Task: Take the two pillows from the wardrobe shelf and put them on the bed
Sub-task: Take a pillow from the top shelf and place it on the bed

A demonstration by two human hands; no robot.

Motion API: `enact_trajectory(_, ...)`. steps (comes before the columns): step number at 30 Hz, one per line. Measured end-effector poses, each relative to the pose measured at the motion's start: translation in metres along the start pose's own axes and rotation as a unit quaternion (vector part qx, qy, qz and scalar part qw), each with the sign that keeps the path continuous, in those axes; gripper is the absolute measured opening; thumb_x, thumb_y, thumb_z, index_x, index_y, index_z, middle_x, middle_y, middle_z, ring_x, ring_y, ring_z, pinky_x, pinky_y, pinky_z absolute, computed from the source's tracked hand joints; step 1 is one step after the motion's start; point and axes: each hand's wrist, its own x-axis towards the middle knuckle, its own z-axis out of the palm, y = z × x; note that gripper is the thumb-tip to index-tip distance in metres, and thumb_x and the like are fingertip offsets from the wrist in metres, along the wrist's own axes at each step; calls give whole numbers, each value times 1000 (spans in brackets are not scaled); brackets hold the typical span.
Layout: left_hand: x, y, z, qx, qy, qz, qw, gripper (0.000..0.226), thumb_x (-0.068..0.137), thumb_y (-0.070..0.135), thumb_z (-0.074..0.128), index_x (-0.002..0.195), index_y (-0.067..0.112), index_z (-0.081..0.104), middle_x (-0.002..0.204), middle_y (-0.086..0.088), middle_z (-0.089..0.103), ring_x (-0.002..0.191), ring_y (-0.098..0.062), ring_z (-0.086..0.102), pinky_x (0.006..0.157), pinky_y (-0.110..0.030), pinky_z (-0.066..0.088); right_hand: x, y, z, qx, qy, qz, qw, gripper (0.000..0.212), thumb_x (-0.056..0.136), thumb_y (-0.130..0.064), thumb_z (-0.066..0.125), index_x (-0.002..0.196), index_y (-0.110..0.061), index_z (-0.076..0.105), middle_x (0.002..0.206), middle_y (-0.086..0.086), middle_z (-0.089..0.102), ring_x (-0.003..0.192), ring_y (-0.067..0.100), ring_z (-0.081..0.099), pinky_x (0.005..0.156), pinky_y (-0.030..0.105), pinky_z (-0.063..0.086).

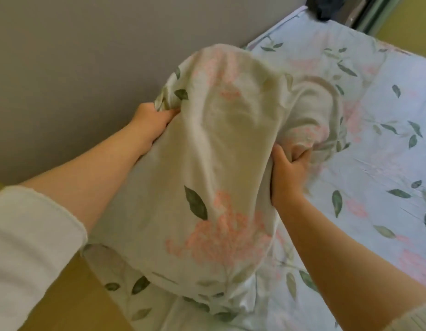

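Observation:
A cream pillow (207,168) with pink flowers and green leaves is held over the near corner of the bed (379,149). My left hand (151,123) grips its left edge and my right hand (287,173) grips its right edge. Both hands are closed on the fabric. Behind the pillow on the right bulges a second rounded shape (319,108) in the same fabric. I cannot tell whether it is the other pillow or a fold. The pillow's lower end reaches the sheet.
The bed has a pale blue sheet with the same leaf and flower print. A grey wall (75,68) runs along its left side. A dark object (326,8) stands past the far end. A yellow-brown surface (71,297) shows at lower left.

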Motion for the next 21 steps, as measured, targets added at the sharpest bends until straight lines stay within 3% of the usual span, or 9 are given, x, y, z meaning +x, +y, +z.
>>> enact_trajectory(2,23,-3,4,92,52,16,994,24,86,33,58,104,18,63,105,-9,66,99,-28,61,81,-32,47,13,2,18,-19,-21,17,999,60,81,-21,64,132,-22,35,114,-9,56,106,15,57,98,35,45)
enact_trajectory(5,42,-33,11,172,18,-24,985,52,92,32,47,141,22,33,144,-10,43,126,-32,46,103,-37,40,26,24,31,-85,-16,80,993,79,83,-32,64,146,-21,19,151,4,32,137,28,34,114,45,30)
enact_trajectory(7,39,-66,12,198,-32,-62,978,63,93,36,46,148,23,17,154,-8,26,137,-30,34,112,-40,32,22,47,32,-118,-26,102,987,83,82,-37,64,148,-26,14,156,4,24,140,30,30,114,48,28)
enact_trajectory(9,34,-103,5,243,-50,-79,966,69,88,46,48,147,25,19,155,-5,25,139,-27,33,113,-42,30,7,74,29,-163,-41,142,975,87,76,-46,64,147,-29,16,154,5,27,137,34,34,111,52,32)
enact_trajectory(12,15,-149,-13,343,21,-100,934,63,87,55,43,143,30,28,155,1,24,141,-24,25,114,-49,22,-18,104,25,-179,-51,227,956,95,67,-69,57,145,-35,14,154,3,27,135,36,35,110,55,31)
enact_trajectory(16,-27,-186,-29,257,179,-217,925,76,81,61,50,144,26,25,154,-7,21,141,-30,20,112,-58,16,-45,129,12,-162,-16,234,959,83,81,-54,59,147,-30,16,151,7,32,136,33,34,112,48,28)
enact_trajectory(21,-38,-216,-46,-36,288,-344,893,96,70,59,67,145,21,20,145,-18,33,129,-41,39,106,-54,36,-68,137,12,-226,57,250,940,92,73,-59,63,147,-22,21,150,12,33,136,37,33,113,53,28)
